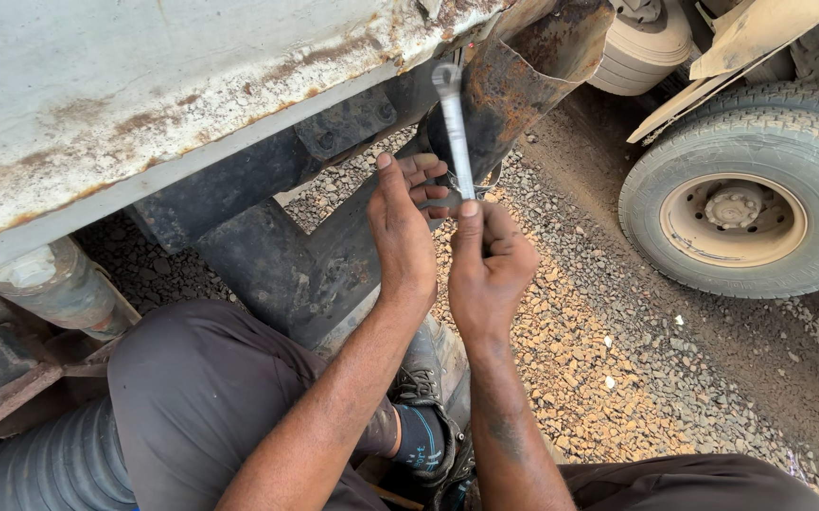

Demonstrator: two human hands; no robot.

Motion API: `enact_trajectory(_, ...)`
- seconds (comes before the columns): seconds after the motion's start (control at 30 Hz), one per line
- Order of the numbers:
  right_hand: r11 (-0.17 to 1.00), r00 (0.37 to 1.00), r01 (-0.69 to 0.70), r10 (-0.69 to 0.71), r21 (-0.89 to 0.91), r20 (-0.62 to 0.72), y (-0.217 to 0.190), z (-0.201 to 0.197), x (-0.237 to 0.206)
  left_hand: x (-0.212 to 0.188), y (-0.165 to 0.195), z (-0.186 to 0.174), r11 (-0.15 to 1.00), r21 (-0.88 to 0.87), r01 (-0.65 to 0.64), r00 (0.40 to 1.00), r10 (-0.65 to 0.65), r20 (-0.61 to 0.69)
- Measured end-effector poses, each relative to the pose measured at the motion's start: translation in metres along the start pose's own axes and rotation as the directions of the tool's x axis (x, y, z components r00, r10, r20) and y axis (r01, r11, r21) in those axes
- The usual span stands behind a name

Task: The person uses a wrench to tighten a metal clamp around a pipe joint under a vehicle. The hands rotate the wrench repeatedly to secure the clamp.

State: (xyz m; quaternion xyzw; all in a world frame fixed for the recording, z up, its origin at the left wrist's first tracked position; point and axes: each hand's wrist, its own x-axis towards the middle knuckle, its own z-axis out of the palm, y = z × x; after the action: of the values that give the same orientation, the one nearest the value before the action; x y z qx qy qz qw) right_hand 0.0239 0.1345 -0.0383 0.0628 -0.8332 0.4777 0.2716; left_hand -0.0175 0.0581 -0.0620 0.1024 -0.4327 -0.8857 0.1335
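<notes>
— Items, far left?
— Corrugated hose [45,468], grey, lower corner. Above it, a pale cylinder [54,284] under a white body panel [144,85], rust-streaked along its lower edge.

— Next along?
— Dark steel frame member [277,255], running from under the panel toward the person's knee [192,378], clad in dark trousers. One worn shoe [423,378] below the forearms, resting on the gravel [561,350].

— Hands?
— Left hand [402,222]: fingers curled inward, tips meeting the lower part of the wrench [454,128]; its grip looks loose, though how much metal it has hold of cannot be told, since the right hand covers that end. Right hand [490,260]: grip closed around the wrench's lower shaft, thumb pressed up along it.

— Wrench, position?
— Silvery combination wrench, near upright, ring end at top, set against the underside where the panel meets a rusty curved plate [523,76]. Lower end sits between both hands.

— Right side?
— Truck wheel [745,199], tan rim, standing on the gravel, well apart from the hands. Beige mudguard [750,38] slanting above it.
</notes>
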Motion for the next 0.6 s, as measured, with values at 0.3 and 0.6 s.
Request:
enact_trajectory(0.3,0.996,0.999,-0.044,0.044,0.084,0.004,0.0032,0.0008,0.0007,0.0003,-0.0004,0.0004,1.000,-0.003,-0.007,1.000,0.007,-0.001)
enact_trajectory(0.6,0.985,0.997,-0.076,0.076,0.152,0.009,0.0042,0.0012,-0.0011,-0.0006,0.0008,0.0004,1.000,0.002,-0.016,1.000,0.016,0.006)
